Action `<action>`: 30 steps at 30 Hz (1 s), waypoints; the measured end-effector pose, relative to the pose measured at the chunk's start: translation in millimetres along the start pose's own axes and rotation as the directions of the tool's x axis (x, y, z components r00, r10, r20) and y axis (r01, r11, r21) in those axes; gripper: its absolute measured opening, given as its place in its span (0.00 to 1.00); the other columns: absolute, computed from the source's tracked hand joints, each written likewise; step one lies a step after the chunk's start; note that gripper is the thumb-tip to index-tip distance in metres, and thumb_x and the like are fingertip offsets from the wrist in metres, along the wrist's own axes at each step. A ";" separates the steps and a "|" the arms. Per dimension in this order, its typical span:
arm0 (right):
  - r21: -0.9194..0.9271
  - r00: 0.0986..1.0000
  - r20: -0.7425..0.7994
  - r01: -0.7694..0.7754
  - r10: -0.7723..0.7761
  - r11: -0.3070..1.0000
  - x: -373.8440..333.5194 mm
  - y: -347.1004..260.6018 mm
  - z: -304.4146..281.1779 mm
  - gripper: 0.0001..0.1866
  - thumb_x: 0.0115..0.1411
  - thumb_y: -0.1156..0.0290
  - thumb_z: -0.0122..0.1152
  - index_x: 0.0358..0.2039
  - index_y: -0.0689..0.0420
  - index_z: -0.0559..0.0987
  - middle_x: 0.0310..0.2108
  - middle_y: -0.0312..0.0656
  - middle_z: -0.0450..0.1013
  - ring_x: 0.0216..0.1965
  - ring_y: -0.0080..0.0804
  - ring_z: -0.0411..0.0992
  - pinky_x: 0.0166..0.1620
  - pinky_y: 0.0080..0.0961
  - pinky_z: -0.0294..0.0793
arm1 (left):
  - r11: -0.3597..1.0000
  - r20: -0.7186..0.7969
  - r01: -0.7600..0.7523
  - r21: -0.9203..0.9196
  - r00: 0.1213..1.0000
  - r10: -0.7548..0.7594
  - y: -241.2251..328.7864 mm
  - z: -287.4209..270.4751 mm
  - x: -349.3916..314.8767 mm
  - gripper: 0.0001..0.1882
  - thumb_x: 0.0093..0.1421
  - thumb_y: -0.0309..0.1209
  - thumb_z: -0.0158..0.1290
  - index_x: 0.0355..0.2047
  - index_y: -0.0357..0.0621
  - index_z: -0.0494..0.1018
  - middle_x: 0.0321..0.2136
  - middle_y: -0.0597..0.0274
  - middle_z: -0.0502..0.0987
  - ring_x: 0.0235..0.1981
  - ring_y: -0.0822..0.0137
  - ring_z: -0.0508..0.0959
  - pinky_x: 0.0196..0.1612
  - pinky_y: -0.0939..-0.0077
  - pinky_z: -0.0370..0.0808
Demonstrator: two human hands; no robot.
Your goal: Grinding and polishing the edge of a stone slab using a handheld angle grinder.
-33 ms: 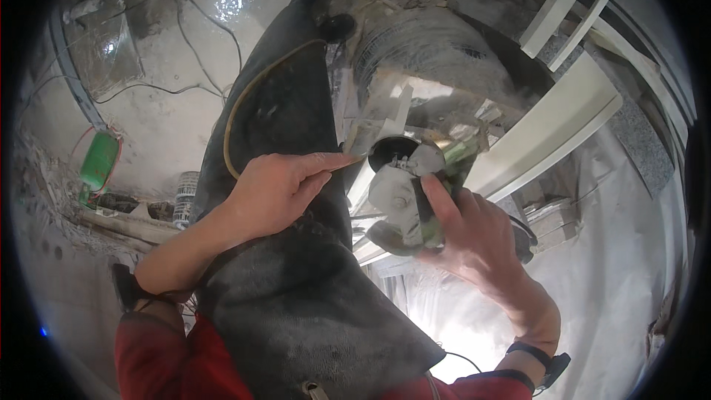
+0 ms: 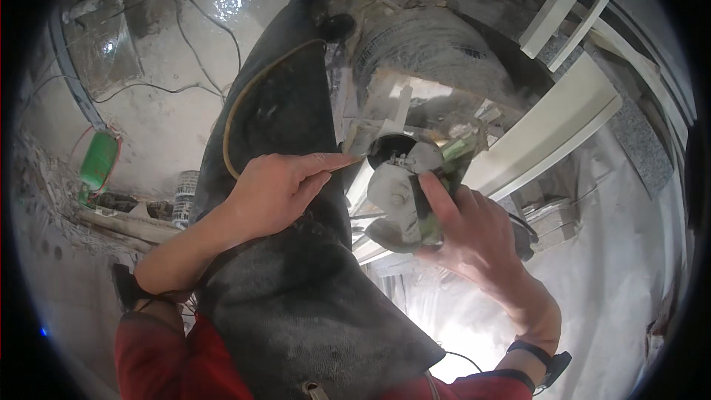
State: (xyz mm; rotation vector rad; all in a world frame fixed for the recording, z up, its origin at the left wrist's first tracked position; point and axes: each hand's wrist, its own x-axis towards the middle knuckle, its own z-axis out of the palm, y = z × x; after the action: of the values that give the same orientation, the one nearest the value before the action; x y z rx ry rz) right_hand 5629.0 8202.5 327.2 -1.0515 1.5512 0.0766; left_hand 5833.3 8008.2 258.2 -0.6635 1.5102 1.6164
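My right hand [image 2: 474, 233] is wrapped round the body of a dusty angle grinder [image 2: 396, 196], its forefinger stretched along the grey head. The grinder's dark disc [image 2: 389, 150] faces away from me, its rim close to my left fingertips. My left hand [image 2: 274, 192] is closed in a pinch, forefinger extended, at a thin yellowish-brown piece [image 2: 357, 158]. Only the tip of that piece shows, at the disc's left edge; the rest is hidden by the fingers, so I cannot tell its kind. A dark apron [image 2: 289, 118] with a tan cord lies under my left hand.
Pale boards [image 2: 548, 133] lie to the right, beside a grey speckled slab [image 2: 641, 144]. A dusty round tub-like thing [image 2: 429, 52] stands ahead. Black cables [image 2: 181, 22] trail over the floor at left, near a green container [image 2: 99, 159]. Dust hangs in the air.
The grinder has shifted very slightly up and left in my right hand's hold. My left hand looks unmoved.
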 end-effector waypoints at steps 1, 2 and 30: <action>-0.001 1.000 0.005 -0.003 0.003 1.000 2.0 -0.1 -3.4 0.53 0.31 0.59 0.80 0.61 0.52 0.65 0.29 0.47 0.72 0.28 0.49 0.75 0.32 0.40 0.76 | 1.000 0.003 0.000 -0.005 1.000 0.000 1.2 -0.1 1.1 0.17 0.65 0.26 0.51 0.54 0.47 0.75 0.40 0.51 0.81 0.36 0.57 0.83 0.38 0.71 0.78; 0.002 0.998 0.058 -0.026 0.026 1.000 5.4 0.1 -7.4 0.52 0.32 0.60 0.79 0.61 0.52 0.65 0.31 0.48 0.73 0.29 0.49 0.76 0.34 0.40 0.77 | 0.999 0.026 0.034 -0.002 0.999 -0.034 2.3 -0.7 2.0 0.17 0.65 0.26 0.51 0.54 0.47 0.75 0.41 0.51 0.81 0.37 0.57 0.84 0.39 0.71 0.78; 0.609 0.881 0.405 -0.460 0.245 0.647 87.2 80.8 -68.6 0.39 0.47 0.58 0.76 0.57 0.58 0.69 0.42 0.46 0.78 0.36 0.40 0.78 0.44 0.34 0.80 | 1.000 0.031 0.014 -0.009 0.999 -0.014 0.1 -13.5 10.1 0.17 0.64 0.25 0.52 0.53 0.47 0.75 0.44 0.53 0.81 0.39 0.55 0.83 0.41 0.71 0.79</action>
State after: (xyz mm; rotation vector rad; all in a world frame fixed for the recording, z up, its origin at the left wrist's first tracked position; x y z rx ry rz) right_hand 5534.5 8161.2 236.6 -0.1061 1.3205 -0.0791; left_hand 5825.7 7997.0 248.0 -0.6503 1.4740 1.6166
